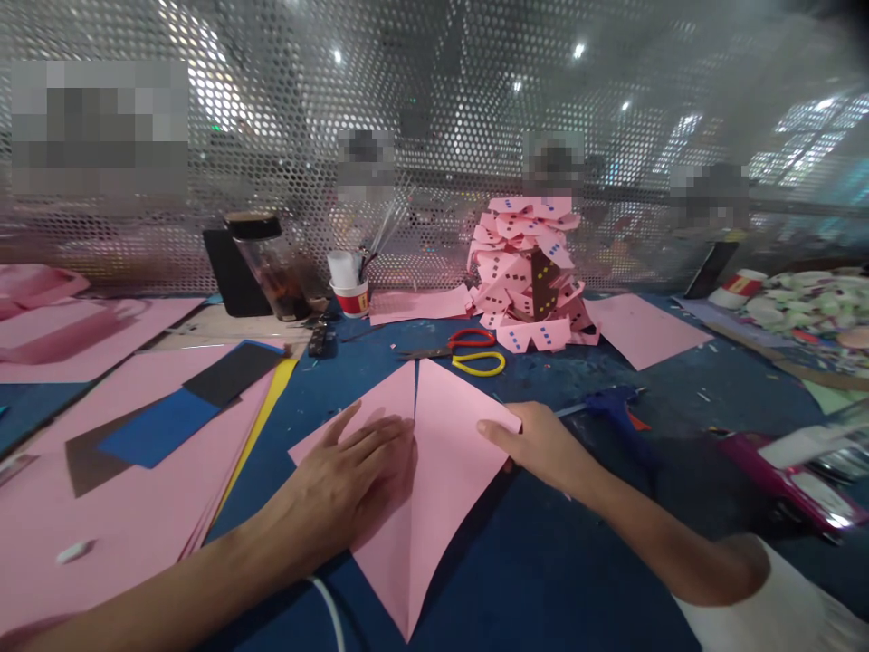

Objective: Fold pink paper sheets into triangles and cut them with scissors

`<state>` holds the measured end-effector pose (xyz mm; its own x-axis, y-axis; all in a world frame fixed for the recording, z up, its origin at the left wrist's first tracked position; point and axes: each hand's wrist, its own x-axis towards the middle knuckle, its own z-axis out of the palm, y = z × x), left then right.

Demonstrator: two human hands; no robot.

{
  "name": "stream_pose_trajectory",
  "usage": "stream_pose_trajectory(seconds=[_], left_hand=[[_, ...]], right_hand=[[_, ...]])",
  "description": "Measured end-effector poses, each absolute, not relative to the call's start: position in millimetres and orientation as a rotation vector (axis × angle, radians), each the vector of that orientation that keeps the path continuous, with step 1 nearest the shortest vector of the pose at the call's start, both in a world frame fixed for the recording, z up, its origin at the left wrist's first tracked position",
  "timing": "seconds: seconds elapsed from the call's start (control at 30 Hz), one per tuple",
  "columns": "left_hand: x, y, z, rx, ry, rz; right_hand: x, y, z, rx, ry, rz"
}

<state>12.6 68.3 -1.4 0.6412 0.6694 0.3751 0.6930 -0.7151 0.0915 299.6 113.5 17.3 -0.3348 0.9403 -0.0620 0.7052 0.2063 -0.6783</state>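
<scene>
A pink sheet of paper [448, 453] lies in front of me on the blue table, turned like a diamond. A crease runs down its middle, with a narrow slit at the top end. My left hand [363, 471] rests on the sheet's left half, fingers stretched toward the crease. At the right corner my right hand [533, 444] pinches the paper between thumb and fingers, and that side is lifted a little. Just beyond the paper's top edge lie scissors [468, 353] with one red and one yellow handle. A blue glue gun [615, 412] is to the right of my right hand.
Pink sheets [136, 552] with blue and dark pieces are on the left. Behind stand a jar [275, 272], a cup [351, 297] of tools and a pile of folded pink papers [529, 281]. A magenta object [780, 480] lies right; a perforated metal screen [434, 118] rises behind.
</scene>
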Motion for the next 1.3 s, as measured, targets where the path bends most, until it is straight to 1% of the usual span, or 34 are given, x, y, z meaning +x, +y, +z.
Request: stream_pose_trajectory(seconds=[0.1,0.23,0.33,0.47,0.57,0.7,0.8,0.93,1.07,1.17,1.3], left_hand=[[10.0,70.7,-3.5,-2.789,-1.204,-0.635],[3.7,75.5,-3.5,-2.667,-1.47,-0.666],[0.3,77.3,-0.7,-2.545,-1.759,-0.823],[-0.3,74.5,3.3,-2.576,-2.095,-1.161],[1.8,68.9,8.0,-2.617,-2.052,-1.404],[2.0,65.4,14.5,-2.502,-1.852,-1.433],[-2.3,71.2,14.5,-2.412,-1.989,-1.473],[-5.7,79.2,14.8,-2.433,-2.252,-1.673],[0.1,76.2,24.5,-2.435,-2.239,-1.853],[1.8,75.0,28.0,-2.414,-2.177,-1.827],[-6.0,81.9,20.0,-2.444,-2.205,-1.73]], right_hand=[[298.5,109.8,21.4,-1.444,-2.203,0.686],[300.5,103.8,25.4,-1.209,-2.304,0.336],[302.4,100.1,29.0,-0.972,-2.323,0.027],[303.0,96.9,34.1,-0.787,-2.291,-0.17],[303.5,96.1,35.1,-0.77,-2.229,-0.225],[304.9,95.4,35.5,-0.779,-2.131,-0.236],[305.5,95.4,35.3,-0.786,-2.093,-0.234],[305.3,98.1,31.4,-0.811,-2.081,-0.227],[305.3,101.3,28.4,-0.877,-2.055,-0.19],[305.3,100.1,30.4,-0.907,-2.03,-0.171],[304.8,94.7,35.4,-0.882,-2.028,-0.158]])
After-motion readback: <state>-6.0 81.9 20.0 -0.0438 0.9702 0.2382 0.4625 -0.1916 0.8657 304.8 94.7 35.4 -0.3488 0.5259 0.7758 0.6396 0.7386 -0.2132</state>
